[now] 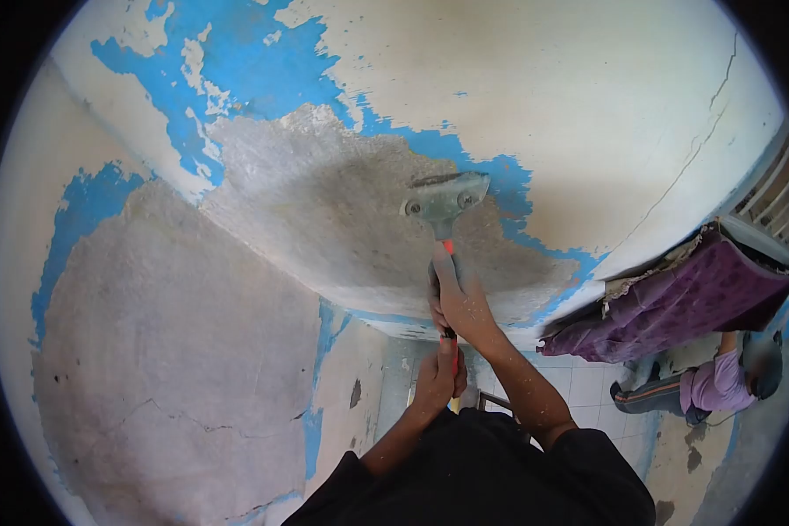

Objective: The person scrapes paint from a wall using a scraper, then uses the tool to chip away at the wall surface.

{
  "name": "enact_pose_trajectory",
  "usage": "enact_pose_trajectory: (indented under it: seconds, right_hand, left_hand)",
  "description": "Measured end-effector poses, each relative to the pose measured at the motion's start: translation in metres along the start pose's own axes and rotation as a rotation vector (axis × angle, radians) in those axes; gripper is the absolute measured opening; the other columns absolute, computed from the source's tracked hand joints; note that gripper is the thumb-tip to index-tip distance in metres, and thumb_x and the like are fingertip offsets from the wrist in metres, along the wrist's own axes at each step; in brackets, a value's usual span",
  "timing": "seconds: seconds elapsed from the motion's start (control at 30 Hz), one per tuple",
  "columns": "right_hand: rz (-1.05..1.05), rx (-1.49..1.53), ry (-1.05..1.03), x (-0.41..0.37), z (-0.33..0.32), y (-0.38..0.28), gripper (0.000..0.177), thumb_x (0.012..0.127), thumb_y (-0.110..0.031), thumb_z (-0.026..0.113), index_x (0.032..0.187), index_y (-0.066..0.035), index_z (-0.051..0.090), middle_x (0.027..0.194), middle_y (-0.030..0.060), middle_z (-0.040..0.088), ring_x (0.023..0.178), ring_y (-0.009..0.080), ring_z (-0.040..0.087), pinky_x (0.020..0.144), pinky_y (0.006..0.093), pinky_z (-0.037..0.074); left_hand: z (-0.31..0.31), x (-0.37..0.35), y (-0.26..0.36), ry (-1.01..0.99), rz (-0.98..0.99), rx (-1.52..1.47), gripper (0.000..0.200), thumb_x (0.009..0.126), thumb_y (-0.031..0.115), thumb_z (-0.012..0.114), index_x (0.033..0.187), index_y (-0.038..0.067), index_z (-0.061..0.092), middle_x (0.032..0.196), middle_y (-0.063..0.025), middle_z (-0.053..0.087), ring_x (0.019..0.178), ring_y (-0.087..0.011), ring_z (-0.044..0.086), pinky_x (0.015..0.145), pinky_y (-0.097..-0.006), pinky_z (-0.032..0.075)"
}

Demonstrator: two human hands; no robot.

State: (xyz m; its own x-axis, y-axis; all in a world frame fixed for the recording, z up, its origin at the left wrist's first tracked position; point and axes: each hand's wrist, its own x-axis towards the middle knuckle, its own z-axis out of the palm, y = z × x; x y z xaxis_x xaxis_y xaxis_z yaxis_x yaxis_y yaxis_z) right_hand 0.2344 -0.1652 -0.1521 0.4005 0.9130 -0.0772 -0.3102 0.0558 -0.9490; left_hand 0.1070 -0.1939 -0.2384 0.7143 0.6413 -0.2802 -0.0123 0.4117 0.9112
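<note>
A long-handled scraper (447,203) has its wide blade against the wall, at the border between bare grey plaster (342,202) and blue paint (508,188). My right hand (461,296) is closed around the upper part of its red handle, just below the metal head. Lower down, my left hand (438,379) grips the same handle near its black and red section. White paint (605,105) covers the wall above and to the right of the blue edge. Pale specks dot my right hand and forearm.
Another bare grey patch (184,351) with a crack spans the adjoining wall at left. A purple cloth (675,298) hangs at right, below a white grille (776,197). A person in a pink top (714,381) is at the lower right, near the tiled floor (579,381).
</note>
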Motion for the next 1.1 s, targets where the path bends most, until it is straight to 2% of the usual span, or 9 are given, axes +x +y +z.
enact_pose_trajectory:
  seconds: [0.13, 0.27, 0.43, 0.53, 0.63, 0.73, 0.83, 1.1]
  right_hand:
    - [0.009, 0.038, -0.034, -0.001, -0.004, -0.001, 0.045, 0.1, -0.045, 0.038, 0.076, -0.007, 0.04, 0.047, -0.0006, 0.035, 0.032, 0.009, 0.033, 0.031, 0.0261, 0.03]
    - [0.008, 0.003, -0.035, 0.0, -0.012, 0.024, 0.046, 0.099, -0.046, 0.039, 0.076, -0.006, 0.04, 0.047, -0.0004, 0.035, 0.032, 0.0092, 0.033, 0.031, 0.0262, 0.03]
    - [-0.035, 0.023, -0.068, 0.004, -0.001, -0.024, 0.044, 0.099, -0.042, 0.039, 0.074, -0.006, 0.04, 0.047, -0.0003, 0.035, 0.032, 0.0096, 0.033, 0.031, 0.0264, 0.03]
    - [-0.042, 0.024, -0.075, 0.003, 0.0, -0.026, 0.043, 0.1, -0.04, 0.039, 0.073, -0.006, 0.04, 0.047, -0.0004, 0.035, 0.032, 0.0097, 0.034, 0.031, 0.0266, 0.03]
    - [0.014, 0.005, -0.064, 0.0, -0.006, 0.006, 0.043, 0.099, -0.04, 0.04, 0.073, -0.006, 0.04, 0.047, -0.0006, 0.035, 0.032, 0.0097, 0.034, 0.031, 0.0269, 0.031]
    - [0.023, 0.026, -0.099, 0.001, -0.01, 0.012, 0.041, 0.1, -0.038, 0.039, 0.074, -0.006, 0.039, 0.048, -0.0007, 0.035, 0.032, 0.0096, 0.034, 0.031, 0.0266, 0.031]
    - [0.015, 0.038, -0.117, 0.003, -0.005, -0.006, 0.04, 0.1, -0.037, 0.039, 0.074, -0.006, 0.038, 0.048, -0.0007, 0.035, 0.033, 0.0092, 0.034, 0.031, 0.0264, 0.032]
    - [0.011, 0.046, -0.072, 0.003, -0.012, 0.01, 0.039, 0.1, -0.034, 0.042, 0.073, -0.005, 0.042, 0.049, -0.0009, 0.038, 0.034, 0.0082, 0.037, 0.033, 0.0256, 0.032]
  left_hand:
    - [0.008, -0.004, 0.002, 0.028, 0.038, 0.036, 0.055, 0.099, 0.052, 0.031, 0.076, 0.004, 0.044, 0.052, -0.0027, 0.04, 0.04, -0.0122, 0.039, 0.039, -0.0264, 0.03]
    - [0.004, -0.006, -0.014, 0.047, -0.03, 0.01, 0.055, 0.099, 0.053, 0.032, 0.076, 0.004, 0.045, 0.051, -0.0023, 0.04, 0.04, -0.0119, 0.039, 0.039, -0.0266, 0.03]
    - [0.012, 0.0, 0.02, 0.06, 0.034, 0.01, 0.057, 0.099, 0.054, 0.032, 0.076, 0.004, 0.045, 0.051, -0.0022, 0.039, 0.039, -0.0119, 0.038, 0.039, -0.0271, 0.029]
    - [0.013, -0.004, 0.025, 0.084, 0.025, 0.049, 0.058, 0.099, 0.055, 0.031, 0.075, 0.004, 0.045, 0.051, -0.0024, 0.039, 0.039, -0.0119, 0.037, 0.038, -0.027, 0.029]
    - [0.009, -0.01, -0.002, 0.071, -0.038, -0.01, 0.058, 0.099, 0.055, 0.031, 0.075, 0.004, 0.045, 0.051, -0.0026, 0.039, 0.039, -0.012, 0.038, 0.038, -0.0269, 0.029]
    - [0.012, -0.01, -0.005, 0.098, -0.056, -0.035, 0.059, 0.098, 0.056, 0.03, 0.075, 0.004, 0.045, 0.051, -0.0028, 0.04, 0.039, -0.0122, 0.038, 0.038, -0.0268, 0.03]
    - [0.009, -0.005, 0.003, 0.103, 0.007, 0.106, 0.063, 0.099, 0.056, 0.024, 0.077, 0.001, 0.046, 0.05, -0.0045, 0.039, 0.038, -0.015, 0.04, 0.037, -0.0273, 0.032]
    - [0.009, -0.007, -0.005, 0.092, -0.036, 0.07, 0.062, 0.099, 0.055, 0.025, 0.076, 0.001, 0.047, 0.051, -0.0045, 0.04, 0.038, -0.0152, 0.041, 0.037, -0.0273, 0.032]
